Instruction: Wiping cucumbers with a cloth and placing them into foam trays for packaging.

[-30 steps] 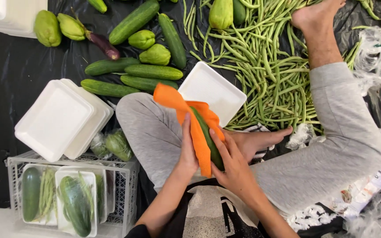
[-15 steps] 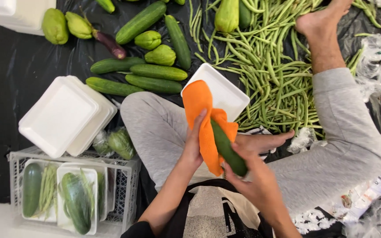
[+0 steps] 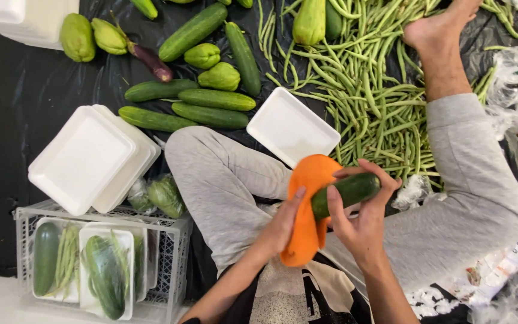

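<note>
- Orange cloth (image 3: 308, 210) sits draped between the two hands, just above the person's lap, wrapped partly round a dark green cucumber (image 3: 348, 192)
- The left hand (image 3: 280, 225) presses flat against the cloth from the left, fingers together, thumb up along its edge
- The right hand (image 3: 364, 219) is curled round the cucumber — fingertips over its far end, thumb on the near end — so the cucumber lies tilted, its lower end tucked into the cloth
- Grey trousers (image 3: 229, 180) cover both legs, which are spread wide on the floor; a bare foot (image 3: 436, 27) lies far off at the top right
- To the near left stands a white wire crate (image 3: 169, 264) holding wrapped trays of cucumbers and beans (image 3: 85, 267)
- Just beyond the crate is a stack of white foam trays (image 3: 88, 156), with a small wrapped bundle of greens (image 3: 160, 195) beside it
- One single foam tray (image 3: 292, 127) lies between the legs, just past the hands
- Black plastic sheeting (image 3: 7, 120) covers the floor — loose cucumbers (image 3: 208, 99) lie in a row on it beyond the left knee
- Farther out are pale green chayotes (image 3: 211, 66), one purple aubergine (image 3: 150, 60) and more long cucumbers
- A wide heap of green beans (image 3: 373, 90) spreads across the far right, reaching up to the foot
- Crumpled clear wrap (image 3: 511, 72) lies along the right edge
</note>
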